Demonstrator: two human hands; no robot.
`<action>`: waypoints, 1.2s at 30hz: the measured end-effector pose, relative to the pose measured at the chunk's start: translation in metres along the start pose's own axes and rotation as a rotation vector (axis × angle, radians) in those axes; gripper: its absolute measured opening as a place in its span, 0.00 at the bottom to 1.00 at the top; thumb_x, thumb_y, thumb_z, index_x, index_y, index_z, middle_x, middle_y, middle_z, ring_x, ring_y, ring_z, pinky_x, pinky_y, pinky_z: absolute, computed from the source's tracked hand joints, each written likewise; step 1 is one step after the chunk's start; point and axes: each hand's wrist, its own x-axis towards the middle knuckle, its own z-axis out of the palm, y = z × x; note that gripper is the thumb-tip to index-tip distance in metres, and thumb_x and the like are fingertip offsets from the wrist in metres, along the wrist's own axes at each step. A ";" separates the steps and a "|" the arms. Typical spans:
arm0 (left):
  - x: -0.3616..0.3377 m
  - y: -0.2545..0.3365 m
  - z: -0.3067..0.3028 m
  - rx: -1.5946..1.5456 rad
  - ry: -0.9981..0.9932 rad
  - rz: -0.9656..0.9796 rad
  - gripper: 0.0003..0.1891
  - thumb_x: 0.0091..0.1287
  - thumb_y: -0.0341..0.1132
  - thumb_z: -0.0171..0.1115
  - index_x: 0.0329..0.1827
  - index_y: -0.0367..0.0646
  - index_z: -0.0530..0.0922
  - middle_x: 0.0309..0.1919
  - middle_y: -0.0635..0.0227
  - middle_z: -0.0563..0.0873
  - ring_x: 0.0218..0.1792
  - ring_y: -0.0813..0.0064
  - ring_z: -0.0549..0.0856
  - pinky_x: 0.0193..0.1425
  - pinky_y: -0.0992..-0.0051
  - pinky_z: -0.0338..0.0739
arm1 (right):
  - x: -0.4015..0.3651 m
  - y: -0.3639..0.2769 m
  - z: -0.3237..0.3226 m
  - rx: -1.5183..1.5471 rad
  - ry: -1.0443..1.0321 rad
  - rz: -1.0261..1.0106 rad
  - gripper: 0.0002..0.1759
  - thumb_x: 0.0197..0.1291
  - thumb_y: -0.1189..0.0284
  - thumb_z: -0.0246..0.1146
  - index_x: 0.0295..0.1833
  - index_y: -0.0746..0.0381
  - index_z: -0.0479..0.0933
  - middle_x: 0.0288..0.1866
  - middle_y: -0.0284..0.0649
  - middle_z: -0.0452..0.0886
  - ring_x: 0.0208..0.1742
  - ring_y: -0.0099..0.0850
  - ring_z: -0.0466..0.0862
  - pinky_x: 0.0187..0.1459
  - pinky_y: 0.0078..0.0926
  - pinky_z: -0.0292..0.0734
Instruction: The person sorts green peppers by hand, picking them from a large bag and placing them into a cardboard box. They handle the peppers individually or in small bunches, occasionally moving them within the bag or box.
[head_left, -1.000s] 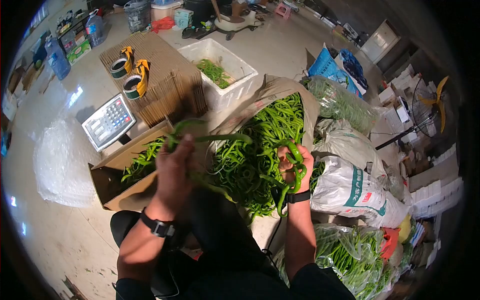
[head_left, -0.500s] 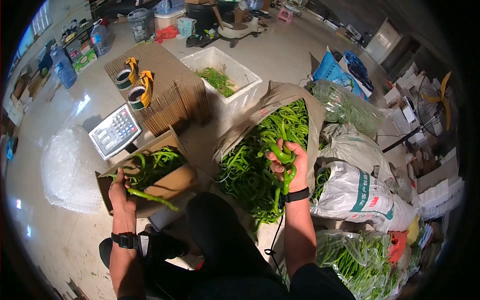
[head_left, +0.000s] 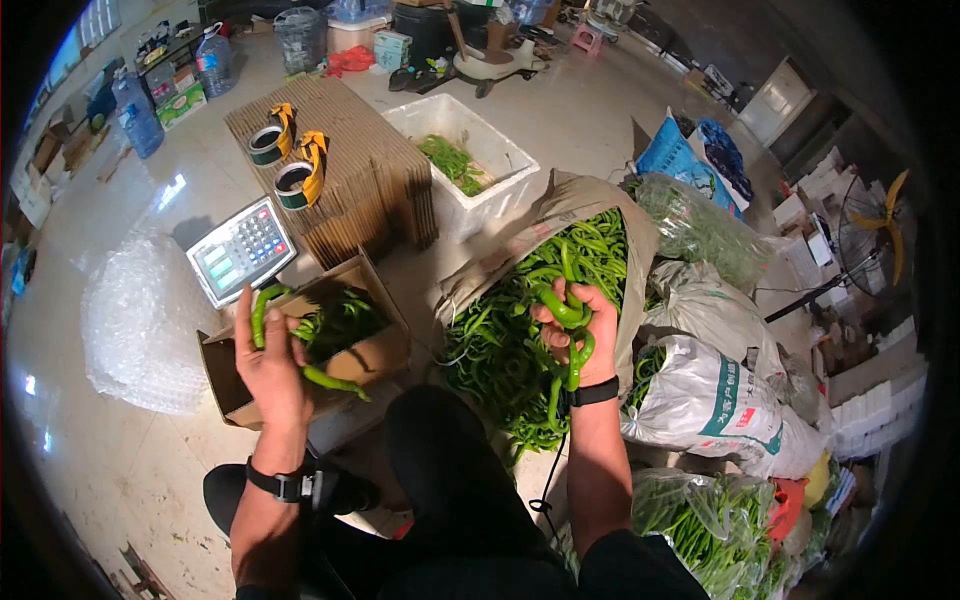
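My left hand (head_left: 275,372) is over the left side of an open cardboard box (head_left: 375,358), fingers raised. A curved green chili pepper (head_left: 262,312) is between its fingers and thumb, and another green length (head_left: 335,383) sticks out on the palm's right; whether both are one pepper is hidden. More green peppers (head_left: 345,320) lie inside the box. My right hand (head_left: 598,335) is closed around several long green peppers (head_left: 566,308), above an open sack (head_left: 645,225) heaped with the same kind.
Behind the box is a scale display with keypad (head_left: 242,250). Tape dispensers (head_left: 296,185) rest on stacked flat cardboard (head_left: 350,130). A white foam box (head_left: 515,165) holds some peppers. Bubble wrap (head_left: 140,330) lies at left; filled bags (head_left: 745,405) and a fan (head_left: 885,222) are at right.
My left hand has risen and turned, its fingers now pointing up, with green pepper still in it. The right hand keeps its hold above the sack. The view has shifted slightly.
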 end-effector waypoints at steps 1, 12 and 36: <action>-0.005 0.001 0.013 0.050 0.008 0.036 0.24 0.76 0.28 0.59 0.74 0.46 0.71 0.31 0.76 0.81 0.21 0.91 0.69 0.24 0.87 0.61 | 0.000 -0.003 0.003 0.016 -0.001 -0.013 0.12 0.64 0.65 0.57 0.44 0.63 0.79 0.34 0.35 0.79 0.40 0.40 0.83 0.19 0.23 0.76; -0.087 -0.032 0.113 0.423 -0.657 0.237 0.25 0.54 0.36 0.83 0.51 0.39 0.80 0.38 0.66 0.86 0.33 0.79 0.83 0.39 0.76 0.80 | 0.016 -0.013 0.033 0.053 -0.107 -0.117 0.13 0.64 0.68 0.58 0.45 0.65 0.83 0.39 0.43 0.84 0.41 0.37 0.81 0.20 0.17 0.75; -0.061 -0.078 0.124 -0.192 -0.957 -0.510 0.11 0.76 0.36 0.61 0.56 0.42 0.75 0.40 0.66 0.86 0.24 0.84 0.75 0.26 0.81 0.71 | -0.032 -0.031 0.057 0.056 0.140 -0.363 0.11 0.72 0.68 0.52 0.43 0.65 0.75 0.42 0.49 0.83 0.57 0.55 0.80 0.65 0.57 0.76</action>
